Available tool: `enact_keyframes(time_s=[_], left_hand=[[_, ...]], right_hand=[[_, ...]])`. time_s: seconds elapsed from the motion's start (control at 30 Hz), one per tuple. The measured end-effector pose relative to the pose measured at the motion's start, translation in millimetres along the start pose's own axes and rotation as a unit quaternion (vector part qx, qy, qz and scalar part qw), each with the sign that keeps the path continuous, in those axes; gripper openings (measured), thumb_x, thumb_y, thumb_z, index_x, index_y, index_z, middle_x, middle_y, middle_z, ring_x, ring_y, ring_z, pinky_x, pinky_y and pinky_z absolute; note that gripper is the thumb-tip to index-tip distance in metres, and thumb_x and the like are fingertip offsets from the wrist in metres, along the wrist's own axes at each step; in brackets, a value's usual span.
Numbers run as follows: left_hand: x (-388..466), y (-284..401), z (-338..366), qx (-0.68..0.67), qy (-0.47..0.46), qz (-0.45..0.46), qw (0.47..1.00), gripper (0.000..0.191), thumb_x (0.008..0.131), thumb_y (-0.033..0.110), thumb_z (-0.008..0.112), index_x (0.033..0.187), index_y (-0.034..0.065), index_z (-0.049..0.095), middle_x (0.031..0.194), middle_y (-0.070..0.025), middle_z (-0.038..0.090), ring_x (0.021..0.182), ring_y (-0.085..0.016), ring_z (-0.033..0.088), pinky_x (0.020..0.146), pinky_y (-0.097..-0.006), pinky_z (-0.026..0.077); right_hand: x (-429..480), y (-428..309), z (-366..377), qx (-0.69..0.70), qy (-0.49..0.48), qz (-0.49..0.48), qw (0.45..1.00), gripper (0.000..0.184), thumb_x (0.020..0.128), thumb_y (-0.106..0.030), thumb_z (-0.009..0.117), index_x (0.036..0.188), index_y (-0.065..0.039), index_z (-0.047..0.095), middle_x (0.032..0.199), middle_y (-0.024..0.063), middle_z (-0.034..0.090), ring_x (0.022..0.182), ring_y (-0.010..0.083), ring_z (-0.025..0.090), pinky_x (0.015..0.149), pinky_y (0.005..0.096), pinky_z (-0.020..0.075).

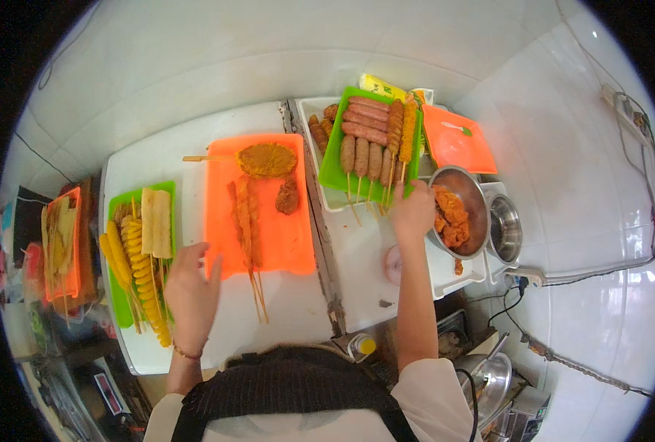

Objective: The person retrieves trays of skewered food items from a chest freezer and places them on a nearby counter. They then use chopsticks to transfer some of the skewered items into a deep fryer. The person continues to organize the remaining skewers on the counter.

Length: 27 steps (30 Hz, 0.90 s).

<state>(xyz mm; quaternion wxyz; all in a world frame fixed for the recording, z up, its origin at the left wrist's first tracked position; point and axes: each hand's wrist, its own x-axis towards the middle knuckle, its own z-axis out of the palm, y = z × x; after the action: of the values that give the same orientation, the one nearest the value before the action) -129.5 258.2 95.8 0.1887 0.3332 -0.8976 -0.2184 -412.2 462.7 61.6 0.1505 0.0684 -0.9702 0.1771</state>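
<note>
My left hand (192,295) is at the lower left corner of an orange tray (288,243), thumb and fingers apart, with nothing visible in it. On that tray lie a breaded patty on a stick (266,160), a brown fried piece (287,196) and several thin meat skewers (246,221). My right hand (414,212) reaches the lower right corner of a green tray (333,175), by the skewer sticks. Whether its fingers grip a stick or the tray rim cannot be seen. Pink sausages (367,117), brown sausage skewers (361,157) and a yellow-coated skewer (408,132) fill the green tray.
A steel bowl of red marinated meat (451,215) stands right of my right hand, beside a smaller steel bowl (507,229). Another green tray (123,309) at left holds a spiral potato skewer (142,265). A yellow-capped bottle (365,346) stands below the counter edge.
</note>
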Motion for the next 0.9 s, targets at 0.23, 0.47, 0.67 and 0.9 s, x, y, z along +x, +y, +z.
enact_keyframes(time_s=[0.23, 0.47, 0.67, 0.9], left_hand=[[5.3, 70.4, 38.0, -0.087, -0.132, 0.150, 0.976, 0.019, 0.079, 0.018, 0.066, 0.090, 0.0040, 0.060, 0.081, -0.0092, 0.062, 0.068, -0.022, 0.063, 0.059, -0.0329, 0.050], [15.9, 55.0, 47.1, -0.095, -0.129, 0.100, 0.982, 0.021, 0.081, 0.020, 0.065, 0.093, 0.0028, 0.061, 0.078, -0.0106, 0.062, 0.065, -0.023, 0.062, 0.060, -0.0316, 0.050], [44.8, 21.1, 47.2, -0.109, -0.163, 0.014, 0.980, 0.024, 0.084, 0.022, 0.062, 0.092, -0.0010, 0.063, 0.076, -0.0144, 0.065, 0.067, -0.025, 0.063, 0.063, -0.0326, 0.049], [97.3, 56.9, 115.9, -0.223, -0.208, 0.085, 0.949, 0.028, 0.085, 0.022, 0.059, 0.103, 0.0004, 0.059, 0.083, -0.0166, 0.064, 0.077, -0.028, 0.063, 0.068, -0.0350, 0.049]], right_hand=[[19.2, -2.4, 12.8, -0.068, -0.140, 0.024, 0.987, 0.039, 0.078, -0.035, 0.063, 0.091, 0.000, 0.055, 0.084, 0.0204, 0.065, 0.079, 0.0369, 0.064, 0.069, 0.0448, 0.0512], [29.7, 8.1, 7.7, -0.066, -0.153, 0.033, 0.986, 0.035, 0.078, -0.033, 0.061, 0.089, 0.000, 0.061, 0.084, 0.0203, 0.065, 0.081, 0.0360, 0.064, 0.071, 0.0446, 0.0511], [23.7, -1.7, 13.4, -0.098, -0.116, -0.002, 0.988, 0.030, 0.078, -0.026, 0.061, 0.085, 0.004, 0.063, 0.098, 0.0266, 0.059, 0.093, 0.0396, 0.058, 0.072, 0.0473, 0.0496], [25.9, 14.6, 41.8, -0.023, -0.063, -0.069, 0.995, 0.028, 0.077, -0.018, 0.060, 0.084, 0.009, 0.060, 0.100, 0.0377, 0.050, 0.096, 0.0466, 0.052, 0.076, 0.0489, 0.0475]])
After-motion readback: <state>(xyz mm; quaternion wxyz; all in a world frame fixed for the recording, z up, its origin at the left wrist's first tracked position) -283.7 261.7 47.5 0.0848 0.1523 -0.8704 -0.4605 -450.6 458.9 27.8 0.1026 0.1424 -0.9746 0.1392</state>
